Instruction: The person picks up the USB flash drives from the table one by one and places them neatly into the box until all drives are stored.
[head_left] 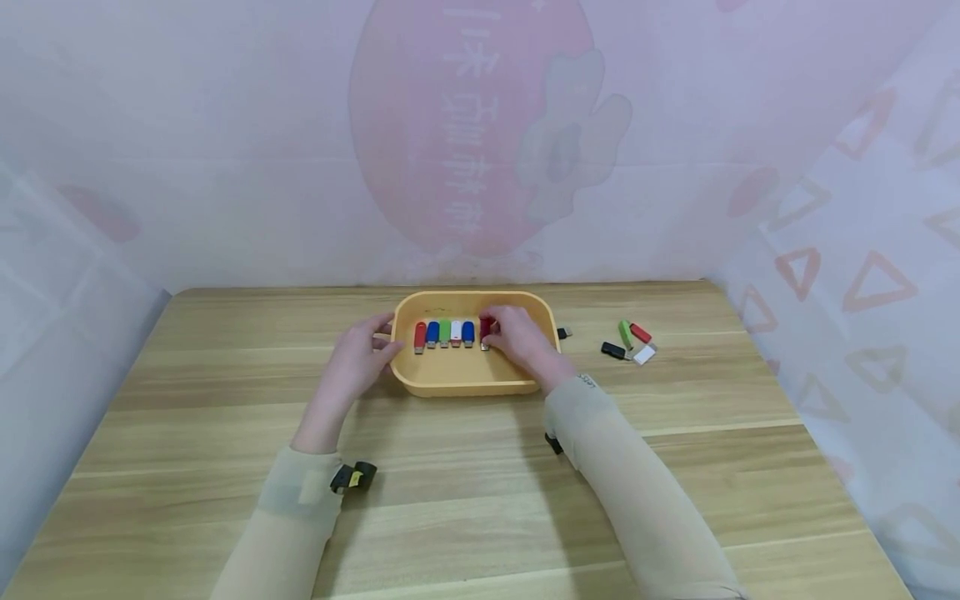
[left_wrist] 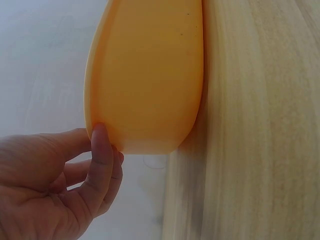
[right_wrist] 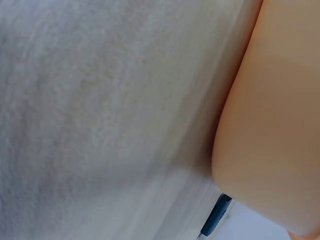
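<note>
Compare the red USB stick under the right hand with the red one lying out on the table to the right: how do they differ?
The red stick in the tray sits inside the yellow tray, at the right end of a row of sticks, with the right hand on it and partly covering it. The red stick on the table lies outside the tray, slanted, in a loose cluster, untouched and fully visible. Both are red and look alike in shape.
</note>
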